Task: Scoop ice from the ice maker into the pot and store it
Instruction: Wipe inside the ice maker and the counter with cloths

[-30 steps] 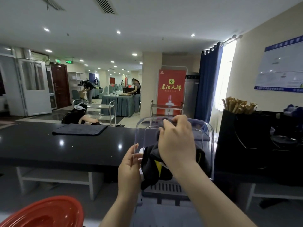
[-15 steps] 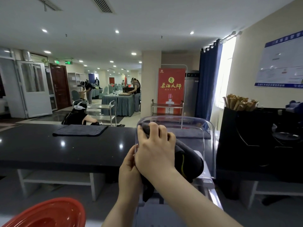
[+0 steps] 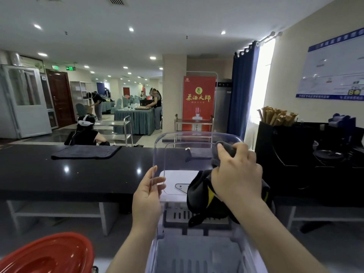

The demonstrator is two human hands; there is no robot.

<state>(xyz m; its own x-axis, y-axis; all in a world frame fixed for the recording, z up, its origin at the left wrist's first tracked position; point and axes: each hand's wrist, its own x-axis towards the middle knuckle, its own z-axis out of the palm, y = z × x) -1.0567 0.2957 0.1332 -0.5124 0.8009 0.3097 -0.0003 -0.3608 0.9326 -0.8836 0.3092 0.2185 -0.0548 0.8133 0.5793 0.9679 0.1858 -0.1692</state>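
Our left hand [image 3: 146,196] pinches the raised clear lid [image 3: 177,154] by its edge; our right hand [image 3: 236,174] clamps a dark cloth [image 3: 201,196] against it; the ice maker [image 3: 197,253] lies open below, seemingly without ice; the red pot [image 3: 49,255] sits lower left; we judge scooping and storing not yet begun.

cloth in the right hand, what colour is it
The cloth is black with yellow patches; head view.

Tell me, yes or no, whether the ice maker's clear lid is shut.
No: the clear lid stands raised, the left hand holding its edge and the right hand gripping a dark cloth against it.
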